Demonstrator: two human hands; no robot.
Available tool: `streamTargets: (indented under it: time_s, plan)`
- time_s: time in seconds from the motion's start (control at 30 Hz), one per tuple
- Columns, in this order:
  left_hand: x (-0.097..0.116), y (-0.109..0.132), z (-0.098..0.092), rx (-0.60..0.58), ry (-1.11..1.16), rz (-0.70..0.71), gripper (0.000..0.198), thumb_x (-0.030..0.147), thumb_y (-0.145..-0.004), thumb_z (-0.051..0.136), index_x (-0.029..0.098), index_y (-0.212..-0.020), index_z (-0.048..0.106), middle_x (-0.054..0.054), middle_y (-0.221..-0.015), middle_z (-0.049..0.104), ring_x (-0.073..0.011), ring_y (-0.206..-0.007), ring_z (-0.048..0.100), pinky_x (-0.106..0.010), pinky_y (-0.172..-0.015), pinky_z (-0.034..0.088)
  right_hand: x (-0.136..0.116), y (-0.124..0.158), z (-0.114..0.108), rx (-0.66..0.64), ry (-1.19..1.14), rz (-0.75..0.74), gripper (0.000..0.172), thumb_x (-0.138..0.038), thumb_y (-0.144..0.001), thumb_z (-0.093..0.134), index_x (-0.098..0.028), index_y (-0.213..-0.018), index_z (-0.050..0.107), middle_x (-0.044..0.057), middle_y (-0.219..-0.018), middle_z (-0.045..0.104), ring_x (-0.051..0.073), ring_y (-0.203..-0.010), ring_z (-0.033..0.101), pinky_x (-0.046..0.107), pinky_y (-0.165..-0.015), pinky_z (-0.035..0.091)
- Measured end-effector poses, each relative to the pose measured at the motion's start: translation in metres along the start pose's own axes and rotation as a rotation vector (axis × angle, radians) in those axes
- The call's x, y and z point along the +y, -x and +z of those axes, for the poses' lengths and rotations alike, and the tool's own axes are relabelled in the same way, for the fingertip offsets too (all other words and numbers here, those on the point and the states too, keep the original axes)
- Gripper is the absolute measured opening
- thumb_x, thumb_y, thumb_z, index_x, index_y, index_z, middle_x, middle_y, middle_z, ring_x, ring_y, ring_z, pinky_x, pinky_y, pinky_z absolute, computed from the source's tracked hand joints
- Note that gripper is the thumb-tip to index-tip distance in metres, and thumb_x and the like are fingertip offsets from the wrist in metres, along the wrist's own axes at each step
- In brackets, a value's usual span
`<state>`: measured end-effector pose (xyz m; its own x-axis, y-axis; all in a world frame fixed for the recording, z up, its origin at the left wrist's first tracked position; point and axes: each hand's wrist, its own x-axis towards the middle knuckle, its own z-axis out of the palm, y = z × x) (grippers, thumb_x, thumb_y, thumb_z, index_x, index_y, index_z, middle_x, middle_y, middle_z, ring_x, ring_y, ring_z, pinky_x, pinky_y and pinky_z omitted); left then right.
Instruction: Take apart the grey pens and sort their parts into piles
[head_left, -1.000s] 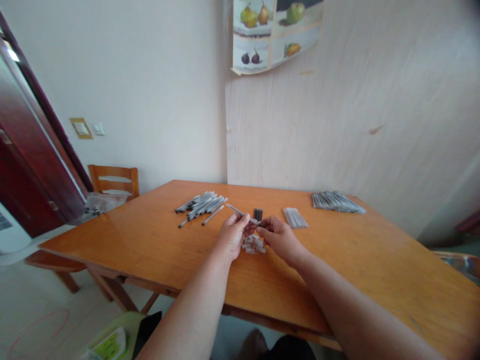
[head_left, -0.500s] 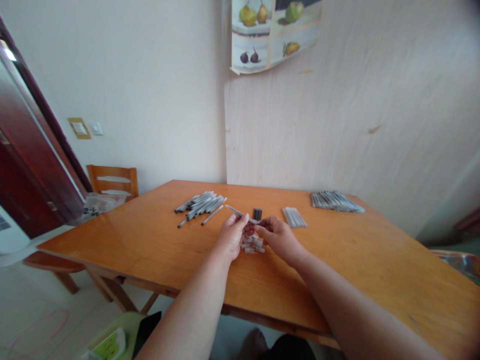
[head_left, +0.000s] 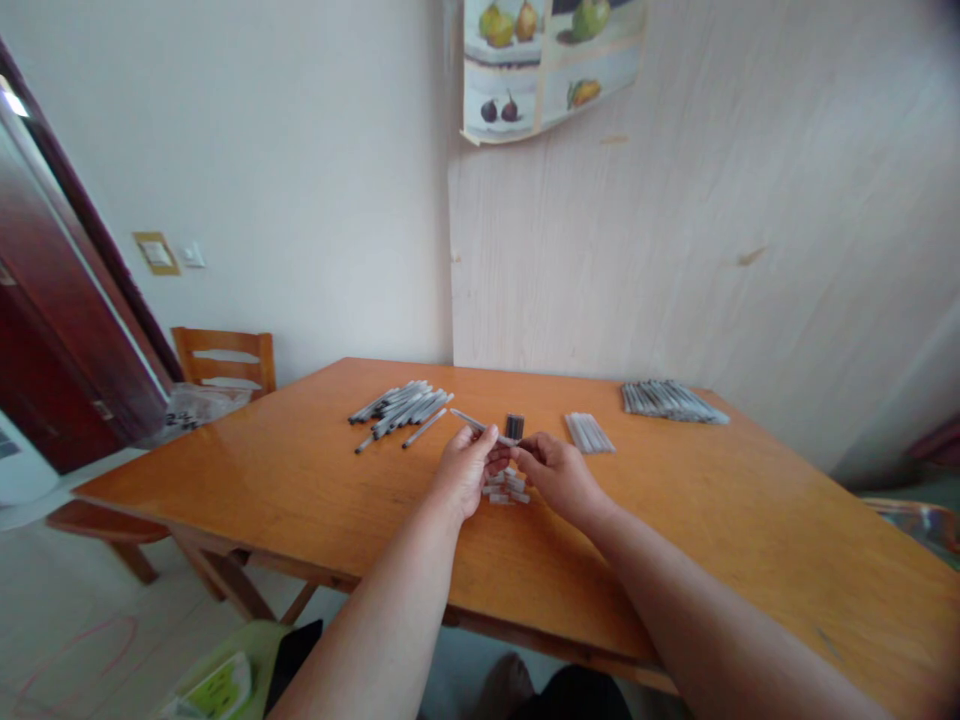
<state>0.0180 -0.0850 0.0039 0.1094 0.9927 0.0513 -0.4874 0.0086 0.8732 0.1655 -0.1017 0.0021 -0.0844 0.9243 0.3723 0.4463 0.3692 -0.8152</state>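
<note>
My left hand (head_left: 469,468) is closed around a slim translucent pen (head_left: 471,421), its thumb along the barrel. The pen slants up and to the left over the table. At its near end, the fingertips of my right hand (head_left: 555,470) pinch it; what exactly they grip there is too small to make out. Small clear pen caps (head_left: 508,495) lie in a cluster just below my hands. Behind them sits a short row of dark refills or inserts (head_left: 514,427). Several clear pen barrels (head_left: 590,433) lie side by side to the right of my hands.
A loose pile of grey pens with dark ends (head_left: 405,408) lies on the left of the wooden table (head_left: 360,520). A flat bundle of pens (head_left: 671,402) rests at the far right, near the wall. A wooden chair (head_left: 229,345) stands beyond the left edge.
The view has tilted very slightly. Both hands keep nearly the same hold on the pen, and the piles on the table are unchanged.
</note>
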Motion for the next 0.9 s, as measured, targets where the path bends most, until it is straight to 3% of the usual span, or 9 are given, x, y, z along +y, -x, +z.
streamTargets:
  time_s: [0.1, 0.27, 0.47, 0.7, 0.9]
  plan:
    - [0.0003, 0.0004, 0.0005, 0.003, -0.015, -0.002, 0.031, 0.036, -0.074, 0.074, 0.017, -0.085, 0.053, -0.006, -0.078, 0.07, -0.0148, -0.068, 0.068, -0.022, -0.057, 0.049, -0.0035, 0.0009, -0.0014, -0.014, 0.008, -0.004, 0.024, -0.037, -0.087, 0.049, -0.018, -0.083, 0.063, 0.001, -0.064, 0.061, 0.012, -0.053, 0.052, 0.024, -0.05, 0.036]
    - [0.0004, 0.001, 0.0009, 0.015, -0.018, 0.001, 0.03, 0.036, -0.074, 0.073, 0.017, -0.085, 0.053, -0.006, -0.077, 0.07, -0.0141, -0.066, 0.067, -0.022, -0.057, 0.05, -0.0056, 0.0004, -0.0021, 0.047, 0.057, -0.066, 0.015, -0.032, -0.08, 0.058, -0.018, -0.08, 0.062, 0.0, -0.064, 0.06, 0.013, -0.057, 0.051, 0.023, -0.052, 0.035]
    - [0.0002, 0.0003, 0.0006, 0.012, -0.012, 0.005, 0.032, 0.036, -0.072, 0.075, 0.017, -0.086, 0.053, -0.006, -0.078, 0.07, -0.0157, -0.069, 0.068, -0.022, -0.057, 0.05, -0.0087, 0.0017, -0.0023, -0.001, 0.009, 0.01, 0.025, -0.037, -0.087, 0.049, -0.017, -0.083, 0.064, 0.002, -0.066, 0.062, 0.012, -0.053, 0.051, 0.024, -0.051, 0.036]
    - [-0.0029, -0.0029, -0.0024, 0.028, -0.01, 0.01, 0.031, 0.037, -0.074, 0.073, 0.017, -0.085, 0.053, -0.007, -0.078, 0.07, -0.0163, -0.069, 0.068, -0.023, -0.057, 0.052, -0.0093, 0.0011, -0.0042, 0.048, 0.114, -0.088, 0.013, -0.026, -0.081, 0.054, -0.017, -0.08, 0.063, 0.0, -0.064, 0.06, 0.012, -0.057, 0.051, 0.023, -0.053, 0.036]
    - [-0.004, -0.0048, -0.0036, 0.041, 0.038, -0.004, 0.024, 0.032, -0.079, 0.07, 0.016, -0.085, 0.053, -0.007, -0.076, 0.07, -0.0162, -0.069, 0.069, -0.023, -0.058, 0.053, -0.007, -0.0002, -0.0062, 0.037, 0.091, -0.077, 0.012, -0.025, -0.08, 0.055, -0.016, -0.082, 0.062, -0.001, -0.064, 0.059, 0.011, -0.056, 0.049, 0.023, -0.052, 0.035]
